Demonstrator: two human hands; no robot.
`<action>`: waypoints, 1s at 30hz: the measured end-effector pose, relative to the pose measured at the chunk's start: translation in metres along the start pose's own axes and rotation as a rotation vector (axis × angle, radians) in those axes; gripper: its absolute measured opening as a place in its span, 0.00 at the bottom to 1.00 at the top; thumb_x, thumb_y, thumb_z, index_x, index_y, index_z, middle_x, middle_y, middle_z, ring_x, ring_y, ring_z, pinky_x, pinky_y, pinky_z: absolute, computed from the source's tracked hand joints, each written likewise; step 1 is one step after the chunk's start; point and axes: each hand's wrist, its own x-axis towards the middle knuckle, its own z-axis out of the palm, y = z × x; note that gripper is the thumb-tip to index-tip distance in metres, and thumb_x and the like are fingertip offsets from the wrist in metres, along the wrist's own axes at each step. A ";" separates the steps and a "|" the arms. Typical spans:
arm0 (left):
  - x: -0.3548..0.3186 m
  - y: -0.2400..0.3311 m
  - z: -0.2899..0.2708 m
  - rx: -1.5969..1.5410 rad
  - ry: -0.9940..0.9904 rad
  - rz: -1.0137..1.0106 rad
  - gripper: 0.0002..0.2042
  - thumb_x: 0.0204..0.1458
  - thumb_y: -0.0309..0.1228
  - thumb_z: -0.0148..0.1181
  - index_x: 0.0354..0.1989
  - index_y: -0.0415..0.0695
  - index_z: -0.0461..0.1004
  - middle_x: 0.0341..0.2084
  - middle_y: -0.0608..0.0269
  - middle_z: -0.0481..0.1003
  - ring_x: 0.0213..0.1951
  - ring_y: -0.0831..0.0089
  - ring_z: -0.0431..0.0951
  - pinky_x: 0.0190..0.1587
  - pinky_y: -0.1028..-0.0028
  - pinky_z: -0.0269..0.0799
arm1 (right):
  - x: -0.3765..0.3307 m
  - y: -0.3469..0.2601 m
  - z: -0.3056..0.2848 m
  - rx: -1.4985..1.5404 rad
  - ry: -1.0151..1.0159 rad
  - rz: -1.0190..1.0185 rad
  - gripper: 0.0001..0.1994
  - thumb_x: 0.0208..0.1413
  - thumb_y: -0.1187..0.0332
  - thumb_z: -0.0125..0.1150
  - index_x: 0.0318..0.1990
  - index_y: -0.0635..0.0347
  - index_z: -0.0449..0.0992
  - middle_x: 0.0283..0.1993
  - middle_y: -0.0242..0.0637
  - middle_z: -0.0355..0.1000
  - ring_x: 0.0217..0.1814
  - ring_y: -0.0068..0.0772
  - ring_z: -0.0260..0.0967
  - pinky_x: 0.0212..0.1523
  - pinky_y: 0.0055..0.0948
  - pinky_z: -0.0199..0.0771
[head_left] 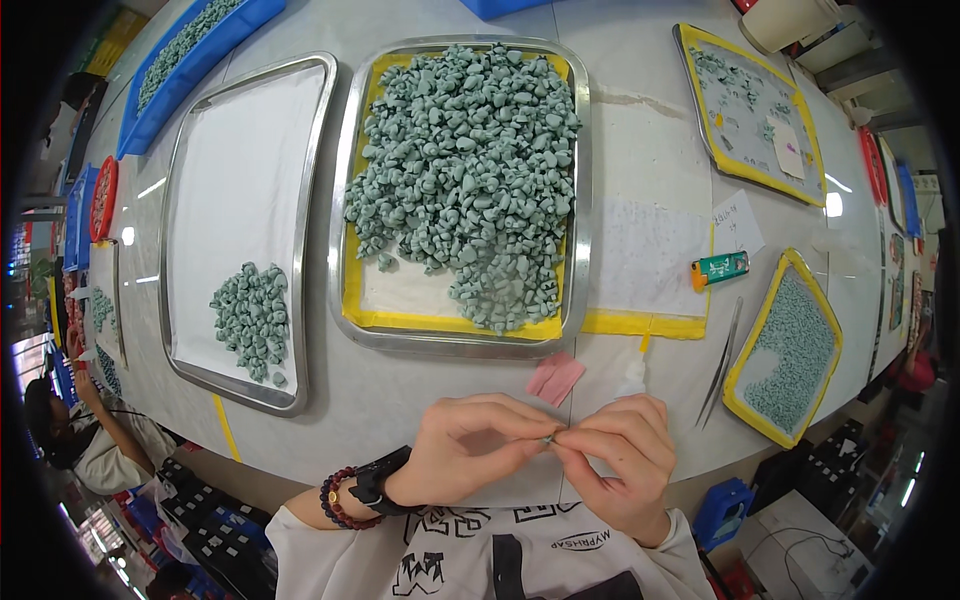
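My left hand (462, 452), with a dark watch and beaded bracelets at its wrist, pinches a tiny grey-green piece (547, 440) between thumb and fingertips. My right hand (622, 462) meets it there, thumb and forefinger closed on the same piece; the fingers mostly hide it. Beyond my hands stands a steel tray (455, 343) edged with yellow tape, heaped with small grey-green pieces (470, 150). To its left, a second steel tray (235, 150) lined in white holds a smaller pile (252, 322) of such pieces near its front.
A pink scrap (555, 378), a small white bottle (633, 376) and tweezers (722, 360) lie near my hands. A green lighter (720, 269) rests by written papers (650, 250). Yellow-edged trays (737, 385) stand at right, a blue bin (133, 130) at far left. Another person (110, 440) sits left.
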 end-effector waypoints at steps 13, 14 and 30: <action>-0.002 0.003 -0.003 0.208 -0.006 0.023 0.12 0.44 0.11 0.56 0.38 0.35 0.76 0.36 0.51 0.76 0.41 0.68 0.77 0.44 0.72 0.73 | -0.003 0.002 0.005 0.039 -0.014 0.006 0.12 0.30 0.81 0.67 0.26 0.59 0.75 0.27 0.30 0.70 0.29 0.33 0.66 0.34 0.30 0.62; -0.001 0.004 -0.003 0.209 -0.005 0.025 0.12 0.44 0.11 0.56 0.38 0.35 0.76 0.36 0.51 0.76 0.41 0.68 0.77 0.44 0.72 0.73 | -0.003 0.001 0.006 0.022 -0.008 0.010 0.12 0.30 0.81 0.67 0.26 0.59 0.75 0.27 0.30 0.70 0.29 0.33 0.66 0.34 0.30 0.62; -0.010 0.074 -0.076 1.593 0.673 0.499 0.12 0.38 0.15 0.60 0.33 0.39 0.75 0.34 0.59 0.74 0.34 0.67 0.72 0.33 0.71 0.69 | -0.007 0.022 -0.038 -0.375 -0.239 0.160 0.23 0.29 0.67 0.72 0.39 0.59 0.73 0.33 0.37 0.62 0.36 0.40 0.59 0.37 0.34 0.60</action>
